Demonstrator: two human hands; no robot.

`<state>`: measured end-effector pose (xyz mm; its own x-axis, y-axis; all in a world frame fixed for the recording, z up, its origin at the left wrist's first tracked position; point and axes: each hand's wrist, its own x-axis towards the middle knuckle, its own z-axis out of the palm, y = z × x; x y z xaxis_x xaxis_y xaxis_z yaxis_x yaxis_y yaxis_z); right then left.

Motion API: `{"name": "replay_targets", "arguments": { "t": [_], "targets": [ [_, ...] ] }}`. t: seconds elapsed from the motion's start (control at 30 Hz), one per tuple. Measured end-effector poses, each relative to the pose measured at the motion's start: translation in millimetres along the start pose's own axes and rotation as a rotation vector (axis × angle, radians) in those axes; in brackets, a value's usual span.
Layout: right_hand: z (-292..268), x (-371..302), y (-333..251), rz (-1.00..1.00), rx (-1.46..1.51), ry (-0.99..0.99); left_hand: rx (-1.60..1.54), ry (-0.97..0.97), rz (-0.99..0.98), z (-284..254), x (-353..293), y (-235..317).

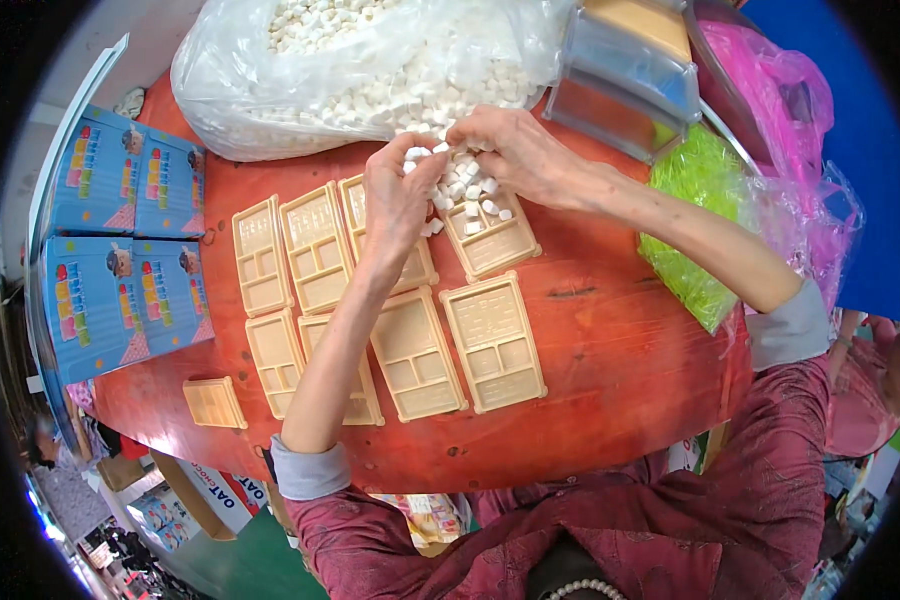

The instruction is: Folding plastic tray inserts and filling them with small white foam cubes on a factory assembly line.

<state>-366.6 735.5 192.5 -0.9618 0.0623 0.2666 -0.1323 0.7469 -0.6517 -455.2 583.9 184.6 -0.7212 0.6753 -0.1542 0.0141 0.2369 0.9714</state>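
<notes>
Both hands are at the far row of beige compartment trays, just in front of a big clear bag [235, 95] of small white marshmallow-like pieces. Curled around some of these white pieces [460, 185], my left hand [402, 190] has its thumb and fingers closed. Across from it, my right hand [520, 150] bends its fingers over more of them; its fingertips are partly hidden. Between the hands the pieces are heaped over the far end of a beige tray [495, 248], and a few lie loose in its compartments. My left forearm covers parts of the trays [418, 355] behind it.
Blue printed boxes [125, 290] stand at the left edge of the red table [610, 400]. A small beige tray [214, 403] lies near them. At the right are clear plastic containers [620, 95], green shredded filler [695, 215] and a pink plastic bag [775, 90].
</notes>
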Motion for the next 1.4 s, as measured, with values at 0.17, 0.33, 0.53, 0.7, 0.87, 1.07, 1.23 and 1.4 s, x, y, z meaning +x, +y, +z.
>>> {"name": "replay_targets", "arguments": {
  "t": [0.17, 0.33, 0.53, 0.7, 0.87, 1.07, 1.23, 1.4],
  "targets": [
    [-13, 7, -8, 0.334, 0.209, -0.107, -0.18, 0.012, -0.105, -8, -4, 7],
    [-14, 7, -8, 0.396, 0.29, -0.057, -0.362, -0.001, -0.174, -31, -12, 13],
    [-3, 26, -35, 0.233, 0.39, -0.072, -0.18, 0.087, -0.075, -69, -13, 5],
    [31, 45, -36, 0.103, 0.303, -0.087, -0.089, 0.107, 0.025, -66, -14, -5],
    [46, 47, -33, -0.022, 0.132, -0.116, 0.214, 0.058, 0.039, -67, -19, -11],
    [45, 41, -35, -0.176, 0.007, -0.059, 0.172, 0.053, 0.032, -71, -24, 1],
    [37, 44, -45, -0.033, 0.044, -0.291, 0.211, 0.085, 0.013, -81, -25, -6],
    [46, 42, -38, -0.092, 0.003, -0.213, 0.34, 0.147, 0.008, -78, -30, 0]
  ]
}}
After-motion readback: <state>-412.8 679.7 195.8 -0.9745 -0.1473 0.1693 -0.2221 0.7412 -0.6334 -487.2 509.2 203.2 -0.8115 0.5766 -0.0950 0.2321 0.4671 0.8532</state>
